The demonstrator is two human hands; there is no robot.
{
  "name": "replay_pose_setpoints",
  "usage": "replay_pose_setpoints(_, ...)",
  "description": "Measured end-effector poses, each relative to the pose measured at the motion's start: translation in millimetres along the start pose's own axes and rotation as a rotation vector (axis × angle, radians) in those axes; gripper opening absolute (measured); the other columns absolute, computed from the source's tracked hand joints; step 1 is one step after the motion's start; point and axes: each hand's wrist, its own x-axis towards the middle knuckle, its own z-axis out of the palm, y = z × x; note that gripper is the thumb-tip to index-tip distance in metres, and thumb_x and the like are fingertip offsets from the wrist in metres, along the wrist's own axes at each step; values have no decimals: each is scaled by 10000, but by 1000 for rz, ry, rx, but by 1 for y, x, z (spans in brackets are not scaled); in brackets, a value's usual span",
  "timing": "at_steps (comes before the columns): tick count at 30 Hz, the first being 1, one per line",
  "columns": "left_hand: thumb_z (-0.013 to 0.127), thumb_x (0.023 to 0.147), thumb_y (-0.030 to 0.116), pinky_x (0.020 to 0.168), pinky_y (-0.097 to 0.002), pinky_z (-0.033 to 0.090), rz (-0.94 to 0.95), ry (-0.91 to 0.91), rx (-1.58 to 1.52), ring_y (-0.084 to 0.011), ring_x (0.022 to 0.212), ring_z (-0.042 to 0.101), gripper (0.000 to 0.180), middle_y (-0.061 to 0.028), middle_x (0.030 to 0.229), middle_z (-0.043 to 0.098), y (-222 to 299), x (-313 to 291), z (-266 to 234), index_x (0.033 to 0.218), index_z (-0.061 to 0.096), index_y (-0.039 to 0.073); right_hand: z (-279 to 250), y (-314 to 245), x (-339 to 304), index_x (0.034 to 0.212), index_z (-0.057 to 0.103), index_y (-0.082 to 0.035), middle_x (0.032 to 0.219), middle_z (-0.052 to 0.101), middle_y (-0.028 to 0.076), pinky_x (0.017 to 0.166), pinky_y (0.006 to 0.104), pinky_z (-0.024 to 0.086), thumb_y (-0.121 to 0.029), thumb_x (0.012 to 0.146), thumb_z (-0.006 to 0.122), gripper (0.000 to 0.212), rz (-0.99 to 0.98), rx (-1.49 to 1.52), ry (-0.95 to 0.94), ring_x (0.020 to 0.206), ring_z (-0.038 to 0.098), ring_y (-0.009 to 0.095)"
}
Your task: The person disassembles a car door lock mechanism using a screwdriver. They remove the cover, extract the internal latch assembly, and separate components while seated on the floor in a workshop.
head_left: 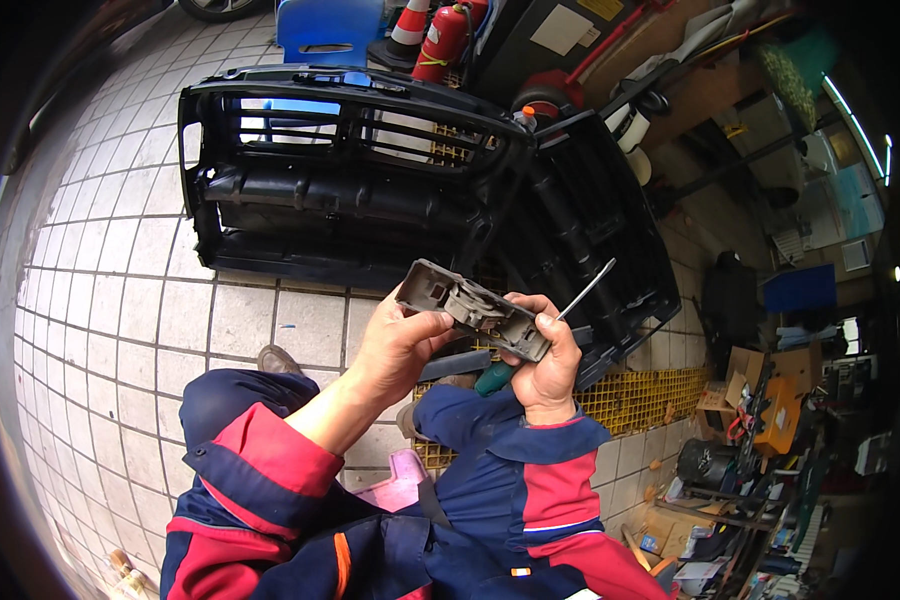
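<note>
A dusty grey-brown plastic car part (475, 310), boxy at one end with a square hole and a raised latch-like middle, is held up in front of me between both hands. My left hand (395, 345) grips its left end, thumb on the near side. Closed around its right end is my right hand (545, 365), which also keeps a screwdriver (587, 288) in the palm. The screwdriver's bare metal shaft points up and right, away from the part. Its green handle shows below the hand. The fingers behind the part are partly hidden.
Large black slatted car front panels (330, 200) stand just beyond my hands. Behind them are a blue plastic stool (330, 30), a red fire extinguisher (440, 45) and a traffic cone (407, 25). Yellow floor grating (645, 400) runs to the right, beside cluttered shelves and boxes (735, 390).
</note>
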Motion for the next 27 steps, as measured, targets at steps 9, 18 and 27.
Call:
replay_pose_setpoints(9,798,930,58,1041,-351,528,21,17,165,-181,1130,691,379,-96,1209,738,-7,1,-2,1270,648,-12,-1,4,2,1160,680,-45,1212,727,94,584,290,478,-309,925,598,363,54,70,19,907,694,204)
replay_pose_setpoints(18,827,915,82,1130,-364,482,42,-50,198,-198,1219,673,644,-98,1275,723,-2,-1,1,1485,546,-23,0,10,4,1139,677,-66,1246,710,93,609,300,500,-352,871,625,395,-17,42,6,940,695,212)
replay_pose_setpoints(27,627,1065,255,1092,-441,543,-51,-121,-75,-247,1234,684,445,-118,1337,692,-13,20,1,1445,558,35,7,6,-19,1303,609,-15,1110,726,97,692,308,533,-473,1071,524,521,-61,-38,-16,842,676,185)
